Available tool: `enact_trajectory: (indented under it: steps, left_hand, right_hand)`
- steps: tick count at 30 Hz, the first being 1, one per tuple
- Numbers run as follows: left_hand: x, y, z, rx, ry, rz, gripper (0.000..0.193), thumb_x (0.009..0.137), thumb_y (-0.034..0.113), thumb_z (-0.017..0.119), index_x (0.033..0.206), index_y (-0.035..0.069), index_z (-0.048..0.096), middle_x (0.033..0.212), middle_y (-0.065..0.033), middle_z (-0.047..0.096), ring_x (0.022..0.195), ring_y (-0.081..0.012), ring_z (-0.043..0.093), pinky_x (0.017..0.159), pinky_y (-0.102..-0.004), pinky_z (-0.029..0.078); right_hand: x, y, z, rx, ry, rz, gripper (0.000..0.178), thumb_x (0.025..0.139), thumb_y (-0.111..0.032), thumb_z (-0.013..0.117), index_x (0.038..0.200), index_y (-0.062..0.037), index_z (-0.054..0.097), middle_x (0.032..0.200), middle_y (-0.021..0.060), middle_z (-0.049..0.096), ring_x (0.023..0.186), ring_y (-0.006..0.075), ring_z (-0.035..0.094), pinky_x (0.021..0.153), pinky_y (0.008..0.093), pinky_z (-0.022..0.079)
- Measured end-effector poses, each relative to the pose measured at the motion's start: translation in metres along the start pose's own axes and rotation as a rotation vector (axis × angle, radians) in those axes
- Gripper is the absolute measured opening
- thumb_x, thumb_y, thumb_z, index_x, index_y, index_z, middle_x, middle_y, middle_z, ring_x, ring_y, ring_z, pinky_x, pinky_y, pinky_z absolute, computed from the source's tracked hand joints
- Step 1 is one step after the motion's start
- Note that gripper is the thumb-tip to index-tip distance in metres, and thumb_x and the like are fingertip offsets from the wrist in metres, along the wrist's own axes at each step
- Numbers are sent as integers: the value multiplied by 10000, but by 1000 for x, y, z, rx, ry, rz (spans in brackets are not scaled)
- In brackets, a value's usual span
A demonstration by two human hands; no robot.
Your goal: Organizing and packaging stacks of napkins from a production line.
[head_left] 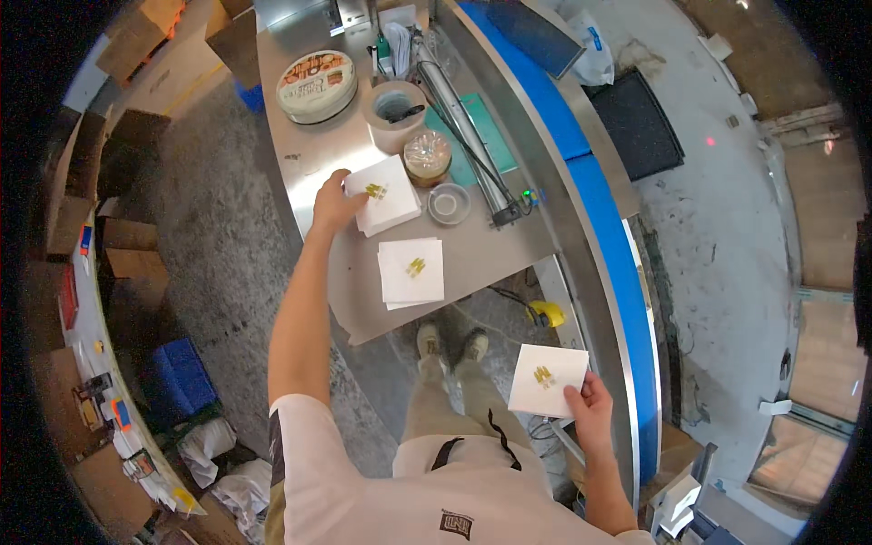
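On the metal table, my left hand (338,207) grips the left edge of a stack of white square cards (391,214), its thumb on top and fingers along the side. The top card has a small gold-yellow mark. A second small stack of similar white cards (400,292) lies nearer to me, its sheets slightly out of line. Out to the right, off the table, my right hand (592,411) pinches a single-looking white card (527,392) by its right edge, marked side up.
Behind the stacks stand a roll of tape (386,136), a clear-wrapped roll (427,168), a small clear cup (449,204) and a round tin (318,102). A metal bar (463,127) lies at the right. A blue-topped conveyor (599,209) runs alongside.
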State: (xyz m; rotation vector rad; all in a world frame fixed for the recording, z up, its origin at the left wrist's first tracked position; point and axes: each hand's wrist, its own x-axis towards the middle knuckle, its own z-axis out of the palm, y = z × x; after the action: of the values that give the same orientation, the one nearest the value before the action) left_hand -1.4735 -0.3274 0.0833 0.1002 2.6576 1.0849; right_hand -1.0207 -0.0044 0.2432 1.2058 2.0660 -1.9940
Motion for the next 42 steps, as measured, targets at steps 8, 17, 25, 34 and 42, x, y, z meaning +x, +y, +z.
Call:
enact_trajectory:
  steps: [8, 17, 25, 34, 42]
  left_hand:
    - [-25, 7, -2, 117, 482, 336, 228, 773, 93, 660, 959, 4, 563, 1095, -166, 641, 970, -295, 633, 850, -392, 498]
    - [-195, 103, -11, -886, -228, 45, 273, 834, 0, 657, 1059, 66, 519, 788, 9, 590, 667, -26, 546, 556, -195, 425]
    - [-265, 145, 39, -1234, -685, -149, 327, 854, 12, 637, 1142, 22, 482, 965, -50, 658, 823, -86, 635, 712, -248, 517]
    - [-278, 141, 72, -1124, -576, -199, 333, 877, 46, 628, 1172, 15, 477, 962, -80, 663, 843, -116, 642, 743, -262, 527]
    - [-198, 10, 97, -234, 253, -116, 403, 808, 232, 717, 1108, -10, 599, 948, -162, 654, 897, -291, 644, 781, -409, 508]
  right_hand:
    - [3, -7, 17, -23, -26, -11, 375, 880, 14, 625, 1240, 42, 521, 1129, 124, 652, 1030, 163, 624, 888, 285, 499]
    - [21, -23, 29, -76, 21, -155, 438, 890, 27, 583, 1313, 52, 472, 1085, 120, 664, 962, 157, 642, 844, 276, 506]
    - [36, -43, 51, 1, -89, -96, 396, 906, 3, 543, 1300, 26, 528, 1074, 109, 663, 984, 146, 622, 862, 265, 479]
    - [32, -36, 60, 94, -157, 0, 287, 906, -110, 629, 1155, 23, 575, 1026, 79, 665, 910, 129, 630, 819, 266, 502]
    - [27, -25, 47, 35, -110, -42, 252, 877, -57, 669, 1108, 1, 585, 980, 54, 665, 864, 109, 626, 758, 251, 509]
